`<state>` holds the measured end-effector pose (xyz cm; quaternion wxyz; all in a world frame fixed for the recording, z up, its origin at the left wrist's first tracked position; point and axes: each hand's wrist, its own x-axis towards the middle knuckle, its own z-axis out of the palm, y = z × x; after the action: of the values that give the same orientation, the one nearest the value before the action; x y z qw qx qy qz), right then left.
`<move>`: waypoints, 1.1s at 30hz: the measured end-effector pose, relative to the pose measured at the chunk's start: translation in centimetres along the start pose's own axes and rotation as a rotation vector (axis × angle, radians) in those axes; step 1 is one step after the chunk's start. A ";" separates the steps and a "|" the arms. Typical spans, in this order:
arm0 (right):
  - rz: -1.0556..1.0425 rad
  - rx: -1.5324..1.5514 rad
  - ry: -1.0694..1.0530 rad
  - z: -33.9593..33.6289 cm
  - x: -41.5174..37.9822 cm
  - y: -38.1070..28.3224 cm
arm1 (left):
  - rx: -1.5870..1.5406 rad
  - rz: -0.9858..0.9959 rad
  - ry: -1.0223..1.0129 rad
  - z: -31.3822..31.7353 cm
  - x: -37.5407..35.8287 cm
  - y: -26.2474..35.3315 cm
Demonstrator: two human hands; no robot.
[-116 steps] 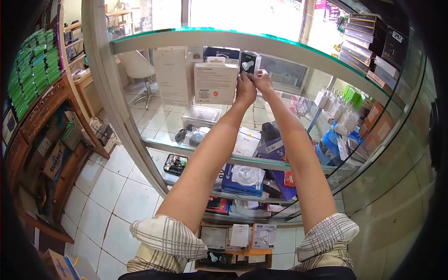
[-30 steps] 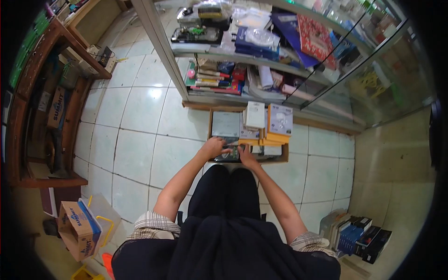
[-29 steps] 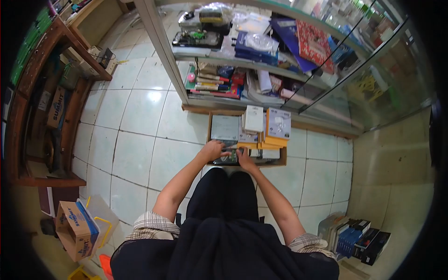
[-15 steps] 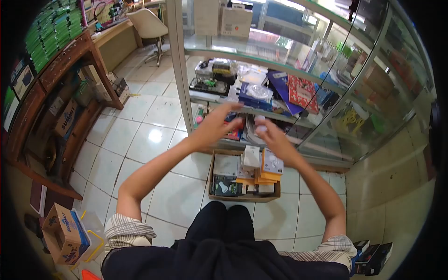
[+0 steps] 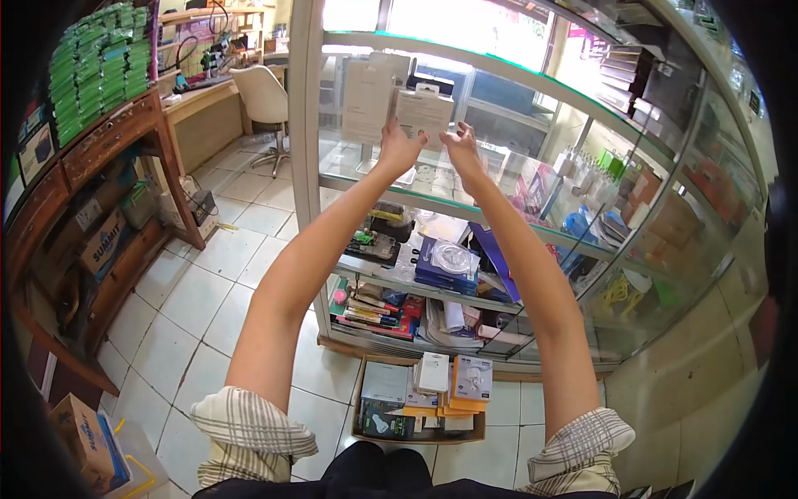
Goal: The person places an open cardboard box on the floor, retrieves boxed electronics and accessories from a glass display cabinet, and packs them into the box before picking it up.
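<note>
On the upper glass shelf a white box with a hanging tab (image 5: pixel 424 113) stands upright beside a larger white box (image 5: pixel 366 101). My left hand (image 5: pixel 402 151) overlaps the lower left part of the tabbed box, its thumb and fingers spread apart. At that box's lower right edge is my right hand (image 5: pixel 463 152), also open, with fingers raised and thumb apart. Both arms stretch forward over the shelf edge.
On the floor before me a cardboard carton (image 5: pixel 422 435) holds several small boxes. Lower shelves of the glass cabinet (image 5: pixel 306 108) carry a blue box (image 5: pixel 440 270), pens and papers. A wooden cabinet (image 5: pixel 158 133) and a white chair (image 5: pixel 259 96) stand left.
Both hands have moved up and forward, from above the carton to the white boxes on the upper shelf. The view has tilted up, so the carton sits lower.
</note>
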<state>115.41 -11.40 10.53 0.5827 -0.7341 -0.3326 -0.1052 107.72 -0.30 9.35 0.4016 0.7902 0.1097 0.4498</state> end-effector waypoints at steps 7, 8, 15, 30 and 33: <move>-0.017 0.145 -0.172 2.1 3.6 2.4 | 0.202 -0.131 0.130 3.3 2.9 -2.3; -0.076 0.202 -0.199 2.4 3.7 2.8 | 0.122 -0.121 0.084 2.8 2.9 -2.3; 0.107 0.424 -0.231 -0.3 1.4 0.9 | -0.095 -0.003 0.152 2.0 1.5 -1.4; -0.090 0.285 0.013 -8.9 -23.3 -5.5 | -0.553 0.128 -0.103 -7.0 -20.0 8.7; 0.026 0.253 -0.046 -10.0 -29.3 -3.9 | -0.729 -0.167 -0.255 -8.8 -25.2 8.5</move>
<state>93.15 -30.93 0.73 0.6642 -0.6611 -0.3468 -0.0381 84.73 -14.60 2.31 0.7014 0.6338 -0.0441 0.3231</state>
